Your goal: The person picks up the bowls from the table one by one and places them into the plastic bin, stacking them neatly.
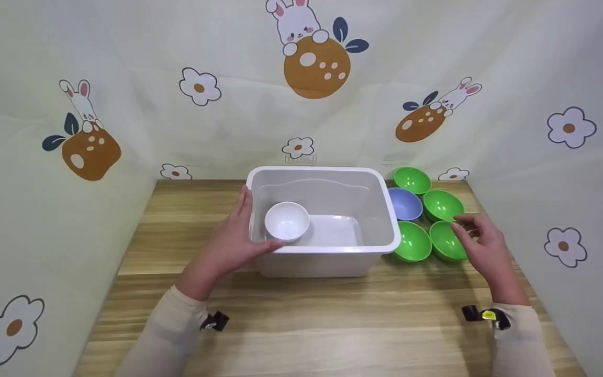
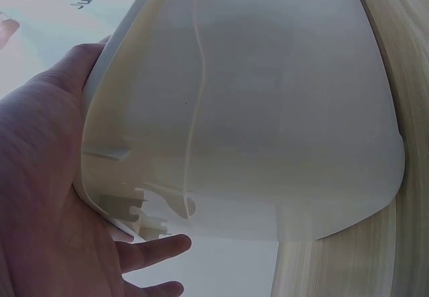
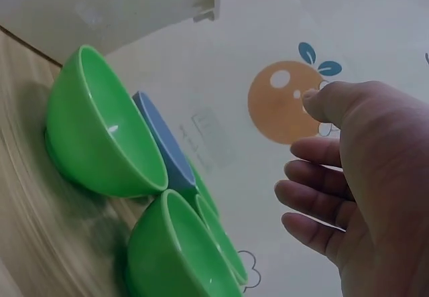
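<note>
My left hand (image 1: 231, 238) rests against the near left corner of a white plastic bin (image 1: 327, 250), its thumb on the front rim and its straight fingers along the left side. In the left wrist view two fingers (image 2: 157, 251) stretch out beside the bin's wall. Inside the bin, on the left, sits a white bowl (image 1: 287, 222). Above the near right green bowl (image 1: 445, 243) hovers my right hand (image 1: 484, 248). In the right wrist view its loosely bent fingers (image 3: 315, 193) hold nothing and stand apart from the bowls.
Right of the bin stand a blue bowl (image 1: 405, 204) and several green bowls, among them a far one (image 1: 412, 180), a middle right one (image 1: 443, 205) and a near left one (image 1: 414, 243). Patterned curtain walls (image 1: 238, 125) enclose the wooden table (image 1: 301, 324).
</note>
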Demonstrator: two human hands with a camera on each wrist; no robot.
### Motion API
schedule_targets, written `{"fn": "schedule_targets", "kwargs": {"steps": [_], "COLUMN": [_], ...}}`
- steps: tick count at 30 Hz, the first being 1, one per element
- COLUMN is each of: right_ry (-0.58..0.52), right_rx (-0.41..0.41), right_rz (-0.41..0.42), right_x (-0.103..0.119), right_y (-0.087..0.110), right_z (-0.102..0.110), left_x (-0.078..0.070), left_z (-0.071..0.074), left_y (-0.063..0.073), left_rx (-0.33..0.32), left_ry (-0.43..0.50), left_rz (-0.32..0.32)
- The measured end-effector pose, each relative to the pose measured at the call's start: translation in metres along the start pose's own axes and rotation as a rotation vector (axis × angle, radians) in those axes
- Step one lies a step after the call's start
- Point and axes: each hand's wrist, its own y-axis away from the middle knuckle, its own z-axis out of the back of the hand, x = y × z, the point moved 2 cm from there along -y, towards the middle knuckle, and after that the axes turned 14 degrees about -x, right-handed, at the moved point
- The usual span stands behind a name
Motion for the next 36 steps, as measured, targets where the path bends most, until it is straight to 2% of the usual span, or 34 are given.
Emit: {"fn": "schedule_targets", "kwargs": {"steps": [7,11,14,19,24,30,36], "right_ry": [0.022,0.032,0.044,0.039,-0.019,-0.050,-0.067], "right_rx": [-0.065,-0.134,-0.138,-0.007,0.131,0.209,0.231], "right_rz": [-0.026,0.009,0.009,-0.127,-0.246,-0.278,-0.287], "right_x": [-0.012,-0.022,-0.035,-0.060,-0.076,-0.087,-0.092], "right_y": [0.005,0.008,0.010,0.015,0.020,0.023,0.024], "right_z": [0.000,-0.003,-0.006,-0.008,-0.010,-0.013,-0.014], "left_x": [0.001,0.000,0.000,0.001,0.001,0.001,0.001], "left_z": [0.000,0.000,0.000,0.000,0.000,0.001,0.001], "left_y": [0.000,0.000,0.000,0.000,0.000,-0.001,-0.001], "left_rx": [0.003,0.001,0.003,0.004,0.002,0.000,0.005], "left_ry": [-0.011,-0.006,-0.003,-0.004,-0.010,-0.022,-0.031], "left_rz": [0.002,0.007,0.010,0.005,0.008,0.001,0.000]}}
